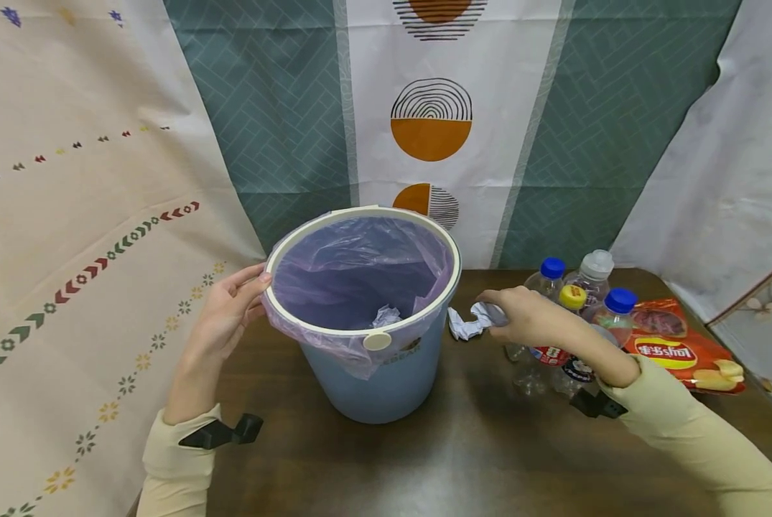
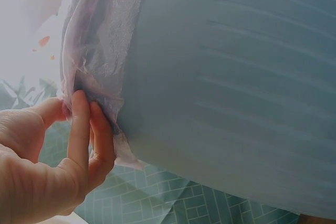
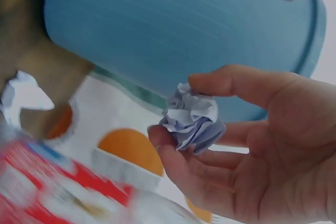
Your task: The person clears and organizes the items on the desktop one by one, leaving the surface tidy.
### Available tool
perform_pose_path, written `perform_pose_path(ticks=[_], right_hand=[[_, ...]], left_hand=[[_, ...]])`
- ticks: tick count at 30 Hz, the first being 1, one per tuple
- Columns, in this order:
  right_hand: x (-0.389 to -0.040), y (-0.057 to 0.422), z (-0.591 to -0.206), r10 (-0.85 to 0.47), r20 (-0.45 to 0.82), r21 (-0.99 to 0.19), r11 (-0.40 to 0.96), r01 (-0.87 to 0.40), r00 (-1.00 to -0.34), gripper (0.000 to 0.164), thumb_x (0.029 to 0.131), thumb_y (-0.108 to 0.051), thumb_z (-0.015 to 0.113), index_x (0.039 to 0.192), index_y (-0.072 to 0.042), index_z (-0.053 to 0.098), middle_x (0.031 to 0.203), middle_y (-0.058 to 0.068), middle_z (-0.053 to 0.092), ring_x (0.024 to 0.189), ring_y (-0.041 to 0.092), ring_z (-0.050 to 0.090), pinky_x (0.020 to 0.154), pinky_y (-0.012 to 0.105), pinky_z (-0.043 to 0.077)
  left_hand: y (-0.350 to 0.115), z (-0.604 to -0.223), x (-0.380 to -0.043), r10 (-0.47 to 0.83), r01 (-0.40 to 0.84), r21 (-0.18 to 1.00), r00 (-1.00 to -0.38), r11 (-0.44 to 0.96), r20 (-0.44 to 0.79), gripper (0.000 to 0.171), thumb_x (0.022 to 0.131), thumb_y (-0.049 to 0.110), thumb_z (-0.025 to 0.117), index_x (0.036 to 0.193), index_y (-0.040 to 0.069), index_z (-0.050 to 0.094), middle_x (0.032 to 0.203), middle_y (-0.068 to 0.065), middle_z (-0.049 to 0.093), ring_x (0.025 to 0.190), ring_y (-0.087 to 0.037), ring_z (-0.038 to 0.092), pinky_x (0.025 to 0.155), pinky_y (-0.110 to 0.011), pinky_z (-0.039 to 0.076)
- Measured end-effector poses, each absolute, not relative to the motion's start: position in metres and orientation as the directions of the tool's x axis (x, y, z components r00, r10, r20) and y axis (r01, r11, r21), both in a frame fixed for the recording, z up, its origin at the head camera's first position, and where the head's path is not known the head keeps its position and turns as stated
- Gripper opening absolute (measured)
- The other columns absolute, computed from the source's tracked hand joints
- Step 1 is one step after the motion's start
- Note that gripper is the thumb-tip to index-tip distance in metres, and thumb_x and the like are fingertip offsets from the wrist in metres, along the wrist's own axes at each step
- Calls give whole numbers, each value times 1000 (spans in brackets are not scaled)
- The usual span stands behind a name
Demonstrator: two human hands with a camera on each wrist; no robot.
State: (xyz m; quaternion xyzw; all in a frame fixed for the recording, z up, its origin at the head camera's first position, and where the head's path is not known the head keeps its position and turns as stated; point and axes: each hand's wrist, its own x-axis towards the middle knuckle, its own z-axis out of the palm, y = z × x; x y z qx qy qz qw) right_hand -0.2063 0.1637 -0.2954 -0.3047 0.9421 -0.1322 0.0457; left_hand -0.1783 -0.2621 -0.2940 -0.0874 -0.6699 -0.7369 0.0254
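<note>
Your right hand (image 1: 524, 314) pinches a crumpled paper ball (image 3: 193, 116) between thumb and fingers, right of centre in the head view, outside the blue bin (image 1: 373, 391). Your left hand (image 1: 225, 310) grips the bin's rim and pinkish liner (image 1: 353, 352), left of centre. The work looks early: one paper wad (image 1: 386, 317) shows inside the bin, mid-frame, and your ball is not yet in. A paper scrap (image 1: 464, 327) on the table (image 1: 502, 452), right of the bin, seems left, as do the bottles (image 1: 610, 323) and red snack bag (image 1: 689, 355), centre right. Count one bin, three visible paper pieces, four bottles (two blue caps, one yellow, one whitish), one bag.
</note>
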Motion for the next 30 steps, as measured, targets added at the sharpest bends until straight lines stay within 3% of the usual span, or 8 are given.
perform_pose_path(ticks=[8,15,19,24,30], right_hand=[[-205,167,-247,-567,-27,-270,797,-540,-823,48,82,-14,64,126,-2,50,104,13,64,64,12,52,49,23,44],[-213,164,-213,-584,-19,-218,795,-566,-812,46,83,-14,62,126,-8,50,80,5,58,50,11,43,45,25,39],[-217,159,-193,-603,26,-195,779,-595,-798,44,82,-14,63,125,-10,52,80,5,58,54,14,46,49,26,41],[-224,148,-175,-628,51,-192,757,-625,-776,44,84,-18,61,127,-15,50,66,3,45,53,15,42,49,26,40],[-231,134,-163,-682,41,-207,709,-674,-730,43,86,-20,59,127,-16,50,74,4,49,63,17,44,54,27,40]], left_hand=[[-263,-294,-178,87,158,981,-982,-110,168,59,92,12,54,135,-15,25,96,1,67,78,-6,66,69,-18,56],[-263,-293,-178,85,146,984,-984,-104,155,60,92,12,54,136,-14,24,97,1,67,79,-6,66,70,-18,55],[-263,-293,-178,86,144,985,-985,-99,152,60,92,13,54,137,-13,24,97,1,67,79,-5,66,70,-17,55],[-264,-293,-177,81,140,986,-986,-89,148,61,92,14,54,137,-12,24,97,2,67,79,-5,66,70,-17,55],[-263,-293,-178,78,141,988,-986,-67,146,60,92,15,55,136,-12,26,97,2,67,80,-5,66,72,-17,55]])
